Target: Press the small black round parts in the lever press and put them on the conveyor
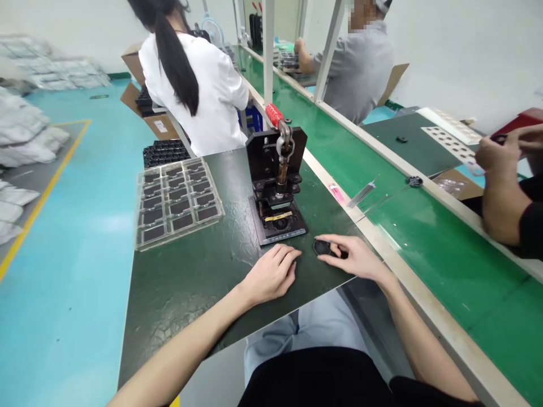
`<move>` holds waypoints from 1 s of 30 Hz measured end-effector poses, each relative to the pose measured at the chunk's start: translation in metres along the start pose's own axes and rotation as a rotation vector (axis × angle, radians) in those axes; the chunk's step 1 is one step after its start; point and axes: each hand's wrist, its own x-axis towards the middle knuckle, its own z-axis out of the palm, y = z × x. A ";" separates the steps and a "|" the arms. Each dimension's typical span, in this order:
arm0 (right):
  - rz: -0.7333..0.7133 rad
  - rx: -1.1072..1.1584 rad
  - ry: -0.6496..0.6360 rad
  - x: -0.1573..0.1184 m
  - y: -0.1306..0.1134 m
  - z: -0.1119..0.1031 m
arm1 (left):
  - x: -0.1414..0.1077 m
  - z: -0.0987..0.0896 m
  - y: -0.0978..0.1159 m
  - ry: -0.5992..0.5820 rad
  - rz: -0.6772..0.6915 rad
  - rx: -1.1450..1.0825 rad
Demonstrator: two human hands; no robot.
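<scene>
Left hand [271,275] curled, right hand [355,260] pinching, both palm-down.

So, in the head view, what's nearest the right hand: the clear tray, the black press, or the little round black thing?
From the right hand:
1. Little round black thing, touching its fingertips.
2. Black press, to its left.
3. Clear tray, farthest left.

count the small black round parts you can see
3: one black round part at the fingertips of the right hand on the dark mat, one on the green bench surface, one on the far dark mat. Others may be hidden.
</scene>
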 end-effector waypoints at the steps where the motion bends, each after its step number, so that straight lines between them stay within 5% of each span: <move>1: -0.029 0.032 -0.048 -0.008 -0.006 0.001 | 0.001 -0.001 0.001 -0.012 0.002 -0.007; 4: -0.081 0.134 -0.001 -0.021 -0.023 0.003 | 0.003 -0.004 0.002 -0.074 0.041 -0.016; 9: -0.013 0.260 0.523 -0.010 -0.040 -0.006 | 0.002 -0.002 0.000 -0.145 0.086 -0.045; 13: -0.125 0.278 0.643 0.005 -0.049 -0.005 | 0.000 0.001 -0.001 -0.085 -0.005 -0.072; 16: -0.170 0.305 0.679 0.021 -0.053 0.008 | 0.000 0.002 -0.002 -0.043 -0.078 -0.110; 24: -0.357 0.164 0.500 0.077 -0.048 0.042 | 0.000 0.003 -0.001 -0.062 -0.117 -0.120; 30: -0.364 0.116 0.593 0.071 -0.048 0.041 | 0.001 0.002 0.000 -0.070 -0.118 -0.131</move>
